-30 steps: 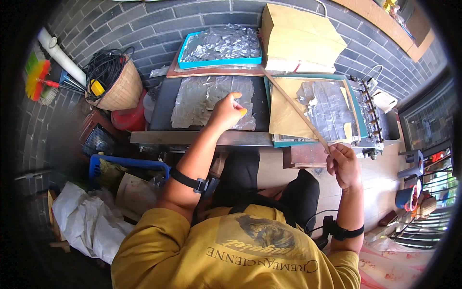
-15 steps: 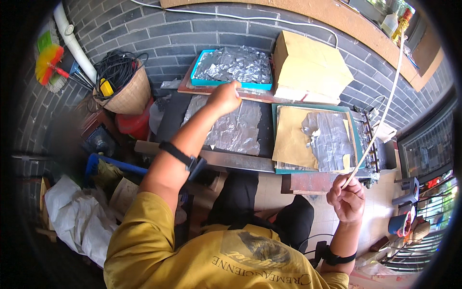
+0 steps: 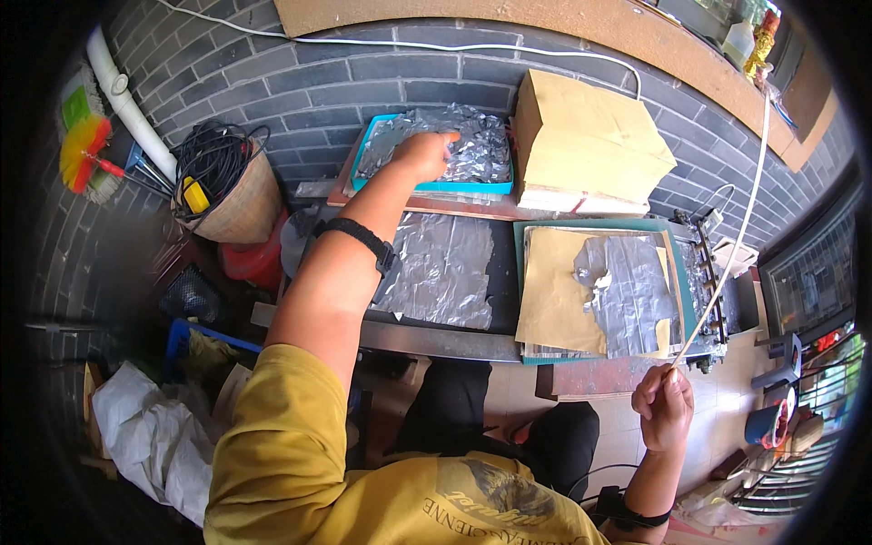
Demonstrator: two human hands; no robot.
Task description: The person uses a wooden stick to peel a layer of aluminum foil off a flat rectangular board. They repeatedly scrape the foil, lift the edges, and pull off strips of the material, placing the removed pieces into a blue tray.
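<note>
My left hand (image 3: 424, 156) reaches over a blue tray (image 3: 463, 188) heaped with crumpled silver foil pieces (image 3: 486, 145). Its fingers are curled together at the foil; what they hold, if anything, is hidden. Nearer me, a wrinkled foil sheet (image 3: 440, 272) lies flat on a black surface, partly behind my forearm. To its right, a torn foil sheet (image 3: 636, 300) rests on brown paper (image 3: 554, 291) atop a stack. My right hand (image 3: 665, 404), low at the right, pinches the lower end of a long thin white cord or rod (image 3: 740, 232), which stretches up toward the windowsill.
A tall block of yellowish paper (image 3: 590, 136) stands right of the tray. A metal bar (image 3: 436, 343) runs along the bench front. At left are a basket of black cables (image 3: 241, 195), a feather-like duster (image 3: 86, 154) and a white plastic sheet (image 3: 150, 436). A stool (image 3: 779, 361) stands far right.
My left hand has moved from the tray's front edge onto the foil inside it. My right hand still pinches the white cord or rod. The whole view has shifted slightly.
</note>
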